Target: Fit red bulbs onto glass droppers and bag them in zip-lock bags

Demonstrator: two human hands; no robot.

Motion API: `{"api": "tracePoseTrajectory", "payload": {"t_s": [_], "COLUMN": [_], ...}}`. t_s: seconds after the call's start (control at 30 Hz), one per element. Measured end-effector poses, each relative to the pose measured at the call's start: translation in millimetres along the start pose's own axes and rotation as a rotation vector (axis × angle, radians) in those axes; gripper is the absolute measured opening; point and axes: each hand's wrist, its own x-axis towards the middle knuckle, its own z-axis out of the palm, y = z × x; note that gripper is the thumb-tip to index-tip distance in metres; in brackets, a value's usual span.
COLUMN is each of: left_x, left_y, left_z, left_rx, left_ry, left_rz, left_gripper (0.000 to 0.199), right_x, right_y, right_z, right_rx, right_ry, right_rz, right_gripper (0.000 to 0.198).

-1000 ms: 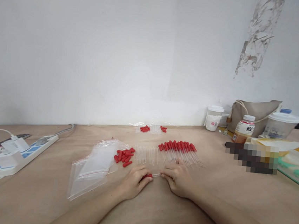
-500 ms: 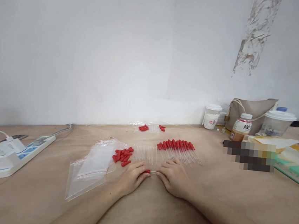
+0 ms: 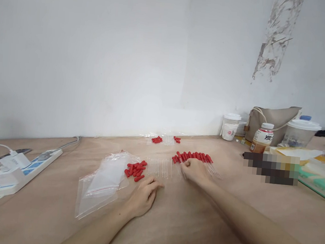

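My left hand [image 3: 143,197] rests on the table with its index finger stretched out, holding nothing. It lies just in front of a pile of loose red rubber bulbs [image 3: 135,169] and a row of bare glass tubes [image 3: 158,167]. Farther right, my right hand [image 3: 195,171] is closed in a pinch on a glass dropper at the left end of a row of red-bulbed droppers [image 3: 195,156]. The fingers and palm cover part of that row's tubes.
Clear zip bags [image 3: 103,179] lie left of the bulbs. Another bag [image 3: 166,140] with red bulbs and tubes is near the wall. A power strip [image 3: 16,177] stands at left. A lidded cup [image 3: 230,127], a bottle [image 3: 262,138] and a grey bag [image 3: 277,119] stand at right.
My right hand has moved away from the left, up and right to the dropper row, taking the dropper along. My left hand has let go of its red bulb and stays low.
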Motion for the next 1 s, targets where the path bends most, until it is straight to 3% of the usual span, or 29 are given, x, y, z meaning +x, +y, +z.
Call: {"api": "tracePoseTrajectory", "payload": {"t_s": [0.2,0.33,0.5,0.63,0.8,1.0], "left_x": [-1.1,-1.3,-0.8,-1.8,-2.9,-1.7], "left_y": [-1.9,-3.7,-20.3,-35.5,-42.5,-44.7], "left_z": [1.7,0.1,-25.5,-42.0,-33.8,-27.2], "left_rx": [-0.003,0.036,0.301,0.466,0.557,0.624], "left_ry": [-0.031,-0.023,0.109,0.097,0.079,0.096], "left_rz": [-0.002,-0.031,-0.141,-0.202,-0.174,-0.144], "left_gripper": [0.021,0.018,0.005,0.004,0.003,0.016], "right_x": [13.8,9.7,4.7,10.2,20.6,19.9], "right_y": [-13.6,-9.4,-18.6,-31.9,-41.9,-53.5], "right_z": [25.9,26.1,19.9,22.3,27.1,29.6], "right_rx": [-0.099,-0.106,-0.108,-0.2,-0.239,-0.22], "right_ry": [0.009,0.018,0.001,-0.106,-0.166,-0.209], "right_rz": [0.051,0.034,-0.107,-0.078,-0.023,-0.04], "right_gripper": [0.027,0.029,0.024,0.023,0.021,0.017]}}
